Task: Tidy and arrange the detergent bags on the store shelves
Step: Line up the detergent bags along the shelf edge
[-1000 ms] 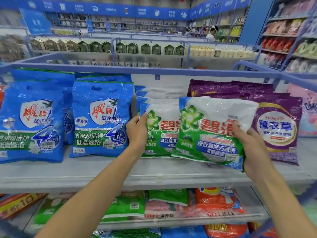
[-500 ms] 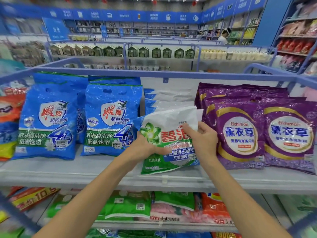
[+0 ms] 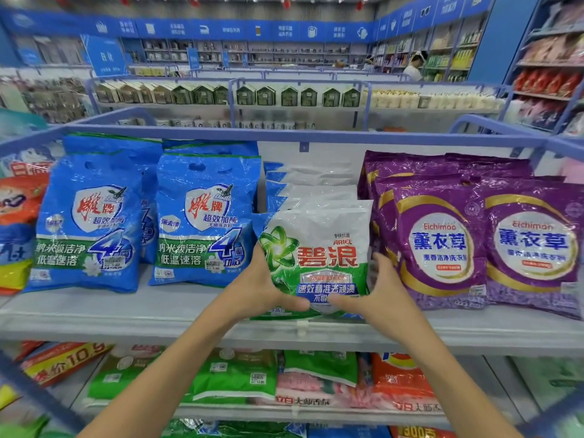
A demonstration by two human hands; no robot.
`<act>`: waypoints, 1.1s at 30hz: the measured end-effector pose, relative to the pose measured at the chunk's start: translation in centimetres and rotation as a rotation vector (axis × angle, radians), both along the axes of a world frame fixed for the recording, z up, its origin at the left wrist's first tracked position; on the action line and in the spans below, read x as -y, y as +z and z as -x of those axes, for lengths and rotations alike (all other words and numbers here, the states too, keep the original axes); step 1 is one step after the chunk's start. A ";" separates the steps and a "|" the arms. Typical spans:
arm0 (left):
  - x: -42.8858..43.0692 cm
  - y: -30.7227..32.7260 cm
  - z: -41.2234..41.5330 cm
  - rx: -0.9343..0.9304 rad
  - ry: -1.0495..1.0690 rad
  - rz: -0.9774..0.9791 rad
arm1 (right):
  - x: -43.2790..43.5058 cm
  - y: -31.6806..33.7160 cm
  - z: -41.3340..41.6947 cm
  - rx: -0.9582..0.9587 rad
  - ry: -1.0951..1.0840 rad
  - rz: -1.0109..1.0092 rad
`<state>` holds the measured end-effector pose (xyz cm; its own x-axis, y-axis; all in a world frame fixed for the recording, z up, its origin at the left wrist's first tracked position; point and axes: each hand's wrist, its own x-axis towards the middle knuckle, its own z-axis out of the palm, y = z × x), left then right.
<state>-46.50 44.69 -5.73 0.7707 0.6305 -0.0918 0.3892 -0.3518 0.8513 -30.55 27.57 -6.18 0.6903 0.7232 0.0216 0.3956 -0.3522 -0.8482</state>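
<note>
Our left hand (image 3: 259, 289) and right hand (image 3: 382, 295) clasp the green bag (image 3: 319, 248) by its lower edges, thumbs laid across its front and fingers curled round its sides. The bag stands upright at twelve o'clock from both hands, equally near each, long axis vertical, at the shelf (image 3: 126, 314) front, between blue bags (image 3: 205, 222) at nine o'clock and purple bags (image 3: 436, 245) at three. We judge it needs only a push straight back.

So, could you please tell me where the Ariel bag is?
In the head view, the Ariel bag stands centre on the upper shelf, between blue bags and purple bags, gripped by the left hand and right hand.
</note>
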 end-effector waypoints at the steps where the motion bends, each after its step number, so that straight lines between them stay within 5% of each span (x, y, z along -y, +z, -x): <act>1: 0.0 0.3 0.0 -0.056 -0.035 -0.022 | 0.0 -0.4 0.3 0.009 0.038 0.049; 23: 1.2 -0.8 -0.9 0.056 0.124 -0.256 | -0.4 -1.5 0.4 0.331 -0.038 0.050; 33: 4.0 -1.9 4.7 -0.135 0.168 -0.504 | 2.5 -3.2 1.8 0.469 -0.004 0.089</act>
